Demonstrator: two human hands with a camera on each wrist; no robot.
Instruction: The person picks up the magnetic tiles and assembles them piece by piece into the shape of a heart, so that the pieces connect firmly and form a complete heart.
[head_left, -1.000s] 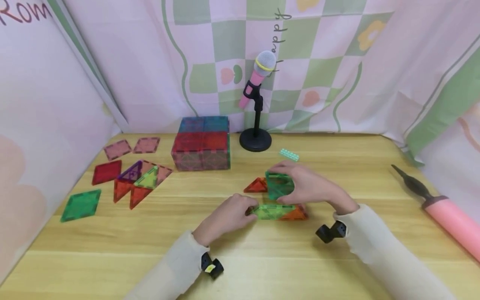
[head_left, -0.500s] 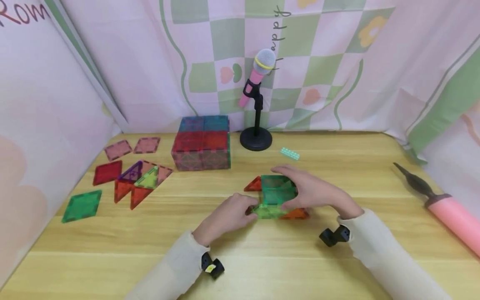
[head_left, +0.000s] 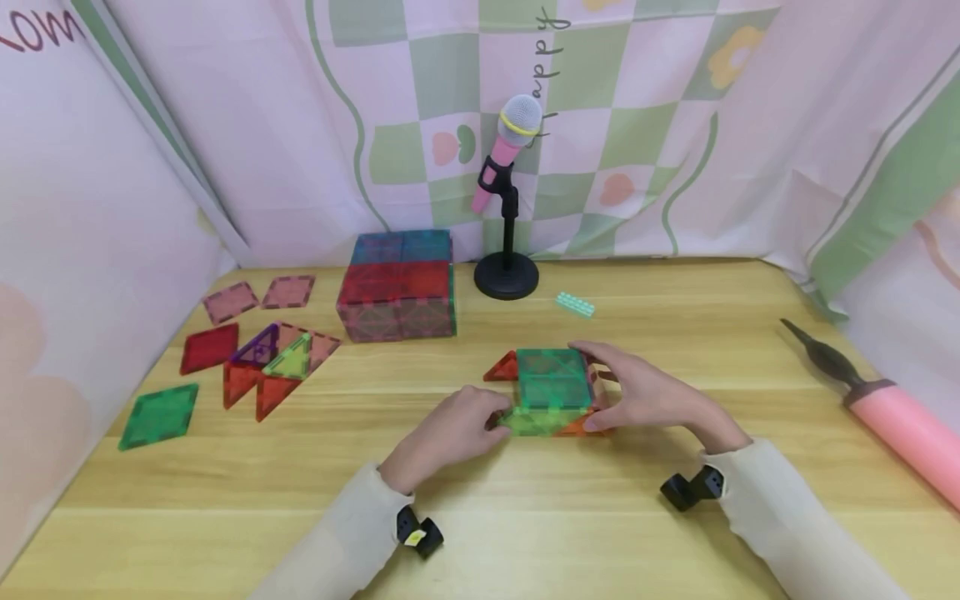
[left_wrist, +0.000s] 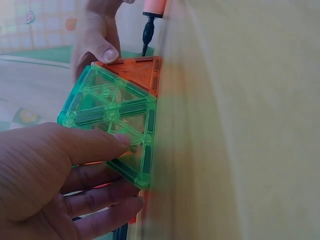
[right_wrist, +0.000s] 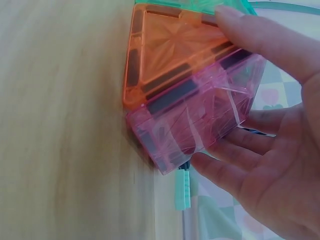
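- I'm looking at a pale wooden table [head_left: 675, 333] that fills the lower half of the head view, with pink and green checked cloth [head_left: 637, 125] hung behind it and down both sides
- Upper middle of the frame: a pink toy microphone [head_left: 510, 146] on a black stand, and left of it a red and blue tile box [head_left: 397, 287] standing on the table
- Left side: loose flat tiles, a green square tile [head_left: 159, 414] lowest, red and pink squares and a cluster of triangles above it
- A small teal brick [head_left: 575, 305] lies just right of the stand; a pink pump [head_left: 900, 429] runs off the right edge
- Centre of the frame now: the tile block [head_left: 551, 392], a small cube with a dark green top, a light green triangle face in front, an orange triangle at its lower right and a red triangle flat at its left
- The right wrist view shows a pink translucent side wall beside that orange triangle
- My left hand [head_left: 450, 433] is on the block's front left, thumb and fingers curled round the light green triangle's edge
- My right hand [head_left: 645, 396] cups the right side, thumb on the orange triangle, fingers bent round the pink wall
- The block sits on the table, held between both hands
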